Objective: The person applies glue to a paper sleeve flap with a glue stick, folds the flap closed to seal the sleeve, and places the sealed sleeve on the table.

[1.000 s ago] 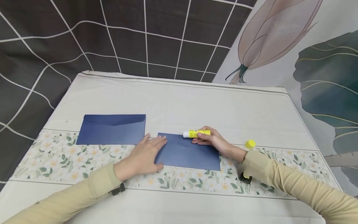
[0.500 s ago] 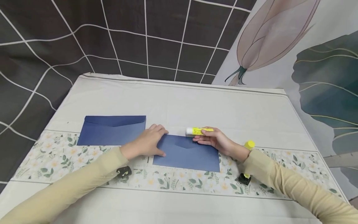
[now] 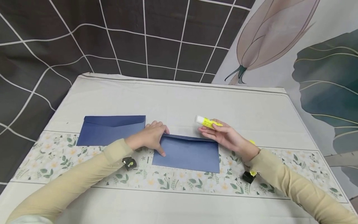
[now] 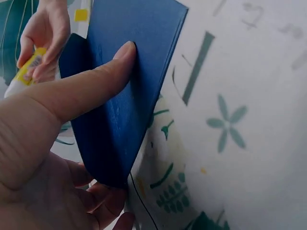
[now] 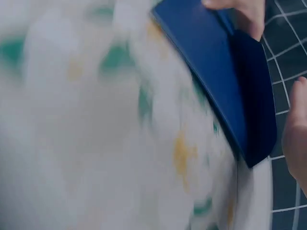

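A blue envelope (image 3: 190, 157) lies on the patterned cloth, its flap (image 3: 193, 137) lifted along the far edge. At its left end my left hand (image 3: 148, 136) grips it. In the left wrist view the thumb lies along the envelope's face (image 4: 153, 28) while the fingers reach behind the flap's end. My right hand (image 3: 226, 137) holds a yellow glue stick (image 3: 209, 123) beyond the envelope's far right corner, white end pointing up and left. The right wrist view shows the flap (image 5: 256, 100) standing away from the envelope body (image 5: 201, 52).
A second blue envelope (image 3: 103, 133), its flap folded down, lies to the left, partly behind my left hand. A yellow cap (image 3: 252, 142) shows just past my right wrist. The tablecloth (image 3: 173, 99) ends at a dark gridded curtain (image 3: 162, 49).
The flap has risen from lying flat against the envelope. My left hand has shifted to the envelope's far left corner. My right hand has moved away to the right and tilted the glue stick up.
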The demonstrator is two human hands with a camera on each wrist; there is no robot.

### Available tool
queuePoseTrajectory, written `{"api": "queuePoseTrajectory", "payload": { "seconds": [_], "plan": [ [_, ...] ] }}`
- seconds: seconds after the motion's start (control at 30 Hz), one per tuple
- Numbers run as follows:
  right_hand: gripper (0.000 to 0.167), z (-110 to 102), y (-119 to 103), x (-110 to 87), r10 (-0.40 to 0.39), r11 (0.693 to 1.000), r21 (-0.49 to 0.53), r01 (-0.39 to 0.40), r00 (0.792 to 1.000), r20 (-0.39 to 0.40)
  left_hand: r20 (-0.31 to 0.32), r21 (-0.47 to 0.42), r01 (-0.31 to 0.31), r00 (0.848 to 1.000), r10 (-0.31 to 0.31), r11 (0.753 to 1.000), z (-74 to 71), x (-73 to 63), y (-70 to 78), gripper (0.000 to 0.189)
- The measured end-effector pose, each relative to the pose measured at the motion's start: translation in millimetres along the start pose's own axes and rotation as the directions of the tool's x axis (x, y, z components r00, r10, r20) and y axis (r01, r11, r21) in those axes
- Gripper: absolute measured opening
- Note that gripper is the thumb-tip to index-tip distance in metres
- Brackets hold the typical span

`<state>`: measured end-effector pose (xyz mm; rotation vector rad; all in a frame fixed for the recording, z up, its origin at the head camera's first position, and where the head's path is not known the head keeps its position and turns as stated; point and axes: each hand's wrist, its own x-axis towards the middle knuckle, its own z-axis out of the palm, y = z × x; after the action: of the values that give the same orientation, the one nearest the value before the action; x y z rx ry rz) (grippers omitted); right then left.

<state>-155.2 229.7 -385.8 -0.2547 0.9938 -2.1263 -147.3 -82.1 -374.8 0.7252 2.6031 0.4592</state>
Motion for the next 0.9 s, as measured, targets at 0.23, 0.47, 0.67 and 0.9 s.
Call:
{"api": "queuePoseTrajectory", "payload": {
  "seconds": [0.23, 0.47, 0.67, 0.9],
  "plan": [
    [0.016, 7.4, 5.7, 2.0, 0.119, 0.962, -0.232, -0.143, 0.987, -0.112, -0.043, 0.091, -0.119, 0.991, 0.123, 0.989, 3.8, -11.8, 21.0, 0.082],
    [0.017, 9.4, -0.7, 4.9, 0.125, 0.947, -0.277, -0.161, 0.982, -0.145, -0.045, 0.184, -0.231, 0.969, 0.243, 0.955, 18.8, -19.7, 36.7, 0.069],
    [0.016, 13.1, -3.0, 17.0, 0.095, 0.933, -0.321, -0.164, 0.971, -0.219, -0.054, 0.229, -0.251, 0.961, 0.270, 0.940, 26.7, -23.1, 38.1, 0.063],
    [0.022, 19.5, 11.5, 26.7, 0.136, 0.893, -0.378, -0.243, 0.948, -0.289, 0.014, 0.266, -0.211, 0.976, 0.215, 0.941, 31.7, -24.4, 47.5, 0.065]
  ]
}}
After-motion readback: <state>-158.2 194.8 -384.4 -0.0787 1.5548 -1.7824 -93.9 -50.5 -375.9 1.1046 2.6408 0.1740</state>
